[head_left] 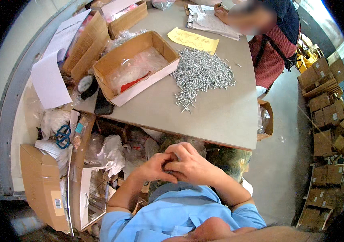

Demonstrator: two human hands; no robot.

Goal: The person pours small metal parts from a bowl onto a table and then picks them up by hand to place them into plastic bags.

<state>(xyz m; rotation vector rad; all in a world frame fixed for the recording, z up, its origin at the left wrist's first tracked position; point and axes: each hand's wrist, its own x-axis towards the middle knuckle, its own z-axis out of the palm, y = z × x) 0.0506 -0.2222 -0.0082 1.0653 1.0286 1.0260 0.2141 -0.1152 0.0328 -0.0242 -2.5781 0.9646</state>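
My left hand (152, 167) and my right hand (189, 164) meet in front of my blue shirt, just off the table's near edge. The fingers of both are curled and pressed against each other. A dark gap shows between the palms, and whatever they hold, if anything, is hidden. Beyond them on the grey table (220, 117) lies a heap of small silvery screws or rivets (204, 72), with a few strays at its edges. To its left stands an open cardboard box (133, 88) with clear plastic bags and a red strip inside.
A yellow written sheet (193, 40) lies behind the heap. Across the table a person (274, 52) sits by a stack of papers (212, 21). Blue-handled scissors (63, 136) and a tall carton (42, 177) are at my left. Stacked cartons (323, 143) line the right side.
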